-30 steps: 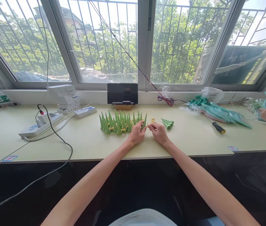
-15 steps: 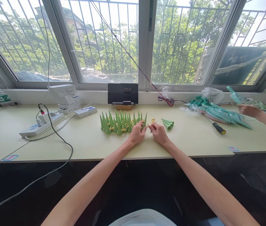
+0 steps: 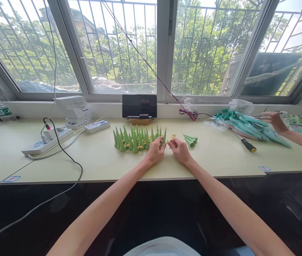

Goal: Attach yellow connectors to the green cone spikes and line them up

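My left hand (image 3: 155, 150) is closed around the lower part of an upright green cone (image 3: 164, 136) at the right end of a group. Close beside it, my right hand (image 3: 180, 150) pinches a small yellow piece (image 3: 167, 142) against that cone's base; fingers partly hide the contact. Several green cones (image 3: 135, 140) stand upright in rows to the left, with yellow bits showing between them. Just beyond my right fingers lie more small yellow pieces (image 3: 173, 136). A few loose green cones (image 3: 190, 140) rest on their sides to the right.
A tablet (image 3: 139, 106) stands by the window. On the left are a power strip (image 3: 48, 141), its black cable, and white boxes (image 3: 73, 108). To the right lie a screwdriver (image 3: 248, 145) and teal plastic pieces (image 3: 249, 125), near another person's hand (image 3: 275, 121).
My hands stay almost in place, the right fingers shifting slightly at the yellow piece. At right, the other person's hand has let go of a teal piece and moved up slightly.
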`<state>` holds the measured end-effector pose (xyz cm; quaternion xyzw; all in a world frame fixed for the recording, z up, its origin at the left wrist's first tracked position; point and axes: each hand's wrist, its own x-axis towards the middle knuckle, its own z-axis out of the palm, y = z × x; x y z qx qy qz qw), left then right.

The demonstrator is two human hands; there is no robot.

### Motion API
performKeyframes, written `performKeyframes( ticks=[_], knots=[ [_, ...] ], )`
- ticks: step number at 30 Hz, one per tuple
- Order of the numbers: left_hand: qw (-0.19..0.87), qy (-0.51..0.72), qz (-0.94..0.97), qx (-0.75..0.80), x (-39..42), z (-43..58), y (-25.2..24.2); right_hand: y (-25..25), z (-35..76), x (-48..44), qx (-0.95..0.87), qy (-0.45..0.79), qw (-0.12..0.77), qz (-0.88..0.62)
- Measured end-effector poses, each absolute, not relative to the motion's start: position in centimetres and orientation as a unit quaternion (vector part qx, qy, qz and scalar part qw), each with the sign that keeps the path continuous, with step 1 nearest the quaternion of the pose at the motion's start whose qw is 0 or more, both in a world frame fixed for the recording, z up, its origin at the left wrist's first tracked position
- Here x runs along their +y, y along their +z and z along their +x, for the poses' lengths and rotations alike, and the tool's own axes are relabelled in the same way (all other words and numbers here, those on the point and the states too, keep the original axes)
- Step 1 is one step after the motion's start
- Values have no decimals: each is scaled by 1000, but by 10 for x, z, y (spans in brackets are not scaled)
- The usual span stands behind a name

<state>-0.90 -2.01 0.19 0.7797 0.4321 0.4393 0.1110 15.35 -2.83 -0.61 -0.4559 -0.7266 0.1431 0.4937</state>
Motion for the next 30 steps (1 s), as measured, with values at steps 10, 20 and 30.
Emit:
performKeyframes(
  ticks=[10, 20, 30],
  knots=[
    [108, 440, 785, 423, -19, -10, 0, -5, 154, -28, -747, 138, 476, -443],
    [111, 433, 790, 419, -18, -9, -1, -7, 154, -26, -745, 137, 469, -454],
    [98, 448, 776, 433, -19, -9, 1, -7, 155, -26, -738, 147, 503, -424]
  ],
)
